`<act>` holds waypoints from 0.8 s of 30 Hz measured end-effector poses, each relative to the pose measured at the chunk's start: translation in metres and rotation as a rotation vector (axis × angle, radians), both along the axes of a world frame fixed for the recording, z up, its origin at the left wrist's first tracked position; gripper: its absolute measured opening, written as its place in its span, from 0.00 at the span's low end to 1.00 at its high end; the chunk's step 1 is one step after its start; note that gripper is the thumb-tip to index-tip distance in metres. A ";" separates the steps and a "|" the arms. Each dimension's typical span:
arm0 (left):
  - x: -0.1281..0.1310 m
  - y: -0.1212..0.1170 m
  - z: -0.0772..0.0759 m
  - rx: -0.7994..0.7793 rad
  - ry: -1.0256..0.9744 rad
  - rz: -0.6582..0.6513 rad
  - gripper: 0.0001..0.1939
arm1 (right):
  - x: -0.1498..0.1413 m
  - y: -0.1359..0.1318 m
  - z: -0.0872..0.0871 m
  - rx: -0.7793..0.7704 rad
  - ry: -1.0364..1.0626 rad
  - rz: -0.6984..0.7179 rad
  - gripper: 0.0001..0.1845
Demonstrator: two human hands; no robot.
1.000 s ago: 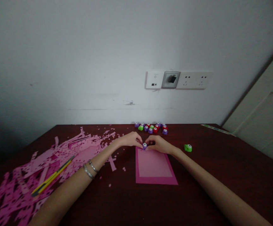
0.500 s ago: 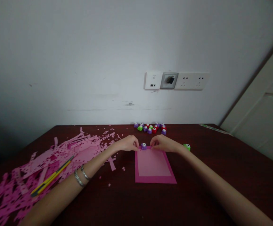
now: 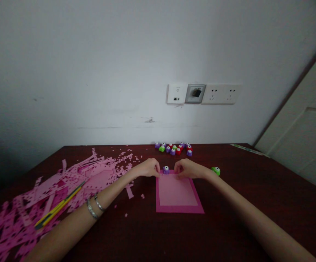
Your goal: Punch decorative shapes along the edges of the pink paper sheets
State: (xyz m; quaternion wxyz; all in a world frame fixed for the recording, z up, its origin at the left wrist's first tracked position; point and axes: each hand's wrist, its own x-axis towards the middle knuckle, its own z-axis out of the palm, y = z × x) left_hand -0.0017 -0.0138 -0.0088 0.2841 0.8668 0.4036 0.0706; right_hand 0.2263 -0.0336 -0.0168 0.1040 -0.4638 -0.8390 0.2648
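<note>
A light pink sheet (image 3: 177,194) lies on a larger dark pink sheet (image 3: 179,209), which shows as a border around it. At the top edge of the sheets sits a small purple craft punch (image 3: 166,170), between my two hands. My left hand (image 3: 148,167) is closed in a pinch at the top left corner of the paper. To the right of the punch, my right hand (image 3: 188,168) pinches at the top edge, its fingertips over the light sheet. A green craft punch (image 3: 216,170) stands just behind my right wrist.
Cut pink paper strips (image 3: 73,182) are heaped on the left, with a yellow utility knife (image 3: 59,205) on top. Tiny paper cutouts are scattered beside them. Several coloured punches (image 3: 172,148) stand by the wall. A ruler-like strip (image 3: 250,150) lies at the back right.
My right hand has shifted slightly toward me, its fingertips now lower on the light sheet. The left hand, punch and paper look almost the same.
</note>
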 end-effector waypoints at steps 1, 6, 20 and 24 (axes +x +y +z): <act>0.000 0.000 0.001 -0.013 0.002 0.002 0.09 | 0.000 0.000 0.000 -0.013 -0.002 0.003 0.08; 0.001 -0.001 0.002 -0.066 0.008 0.008 0.08 | -0.002 -0.002 0.005 -0.047 -0.014 0.015 0.07; -0.004 0.009 -0.006 -0.129 -0.036 0.040 0.10 | -0.001 0.002 -0.001 -0.006 0.009 0.002 0.09; -0.005 0.009 -0.005 -0.125 -0.035 0.045 0.09 | -0.001 0.003 -0.001 0.010 0.000 -0.002 0.09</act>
